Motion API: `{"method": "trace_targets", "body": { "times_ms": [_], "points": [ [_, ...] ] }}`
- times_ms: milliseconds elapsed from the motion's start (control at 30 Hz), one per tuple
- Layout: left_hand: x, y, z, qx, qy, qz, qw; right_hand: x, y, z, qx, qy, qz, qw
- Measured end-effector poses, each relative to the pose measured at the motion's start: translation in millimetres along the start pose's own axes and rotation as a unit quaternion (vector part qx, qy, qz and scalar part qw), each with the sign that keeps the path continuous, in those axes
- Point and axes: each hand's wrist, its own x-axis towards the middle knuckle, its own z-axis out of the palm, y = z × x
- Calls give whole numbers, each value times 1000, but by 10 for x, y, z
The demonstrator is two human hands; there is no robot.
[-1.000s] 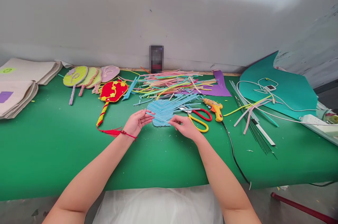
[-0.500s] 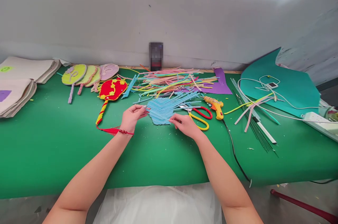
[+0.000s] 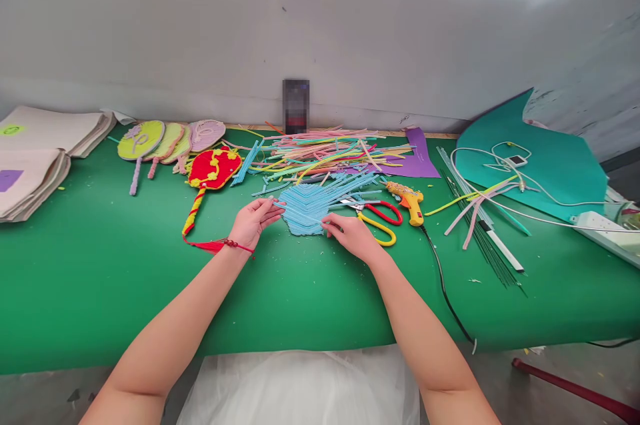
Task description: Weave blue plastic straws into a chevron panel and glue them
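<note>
Between my two hands a thin light-blue pipe cleaner (image 3: 303, 215) is stretched, sloping down to the right. My left hand (image 3: 253, 221) pinches its left end, and my right hand (image 3: 347, 233) pinches the right end. Directly beneath lies a flat light-blue panel (image 3: 300, 227) of pipe cleaners set side by side in a V pattern, with loose ends fanning out to the upper right. Scissors (image 3: 383, 235) with a red and a yellow handle lie just beyond my right hand. A red and yellow fan (image 3: 205, 171) with a tassel lies beyond my left hand.
Loose coloured pipe cleaners (image 3: 320, 155) are heaped behind the panel. A yellow glue gun (image 3: 411, 203) with a black cord rests to the right, near green wires (image 3: 493, 255) and a power strip (image 3: 607, 230). Finished fans (image 3: 143, 138) and paper stacks (image 3: 40, 175) lie left.
My right hand has shifted slightly, and the strip between my hands now slopes less steeply. Both hands keep their pinch.
</note>
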Motion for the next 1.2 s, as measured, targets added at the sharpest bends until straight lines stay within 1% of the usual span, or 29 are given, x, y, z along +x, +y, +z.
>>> {"method": "trace_targets", "body": {
  "times_ms": [167,333,433,500,567,633,733,833,900,967,1000,1133,1200],
  "points": [
    [27,7,-10,1,14,-13,1000,-6,8,-4,-5,2,-31,1000],
    [73,-28,-22,8,35,0,999,-3,51,23,-8,9,-72,997],
    [94,-58,-32,26,29,7,999,-4,81,37,-15,-1,-92,996],
    [100,-69,-37,42,23,21,999,-6,87,37,-13,-6,-92,996],
    [100,-68,-39,54,23,43,997,-4,79,33,0,4,-78,997],
    [96,-60,-37,60,25,58,996,2,64,25,28,33,-50,998],
    [76,-51,-24,68,17,52,996,19,52,-2,111,88,8,990],
    [36,-57,4,79,-7,36,996,34,64,-58,231,132,57,962],
    [4,-67,24,89,-28,34,995,36,73,-101,297,150,73,940],
    [-24,-76,42,96,-39,35,994,33,70,-131,334,154,75,927],
    [-33,-79,48,95,-40,34,994,31,63,-136,341,146,75,926],
    [-44,-74,56,72,-35,20,997,24,6,-92,317,85,80,941],
    [-41,-66,53,60,-35,14,997,27,-21,-55,283,88,74,952]
  ]
}}
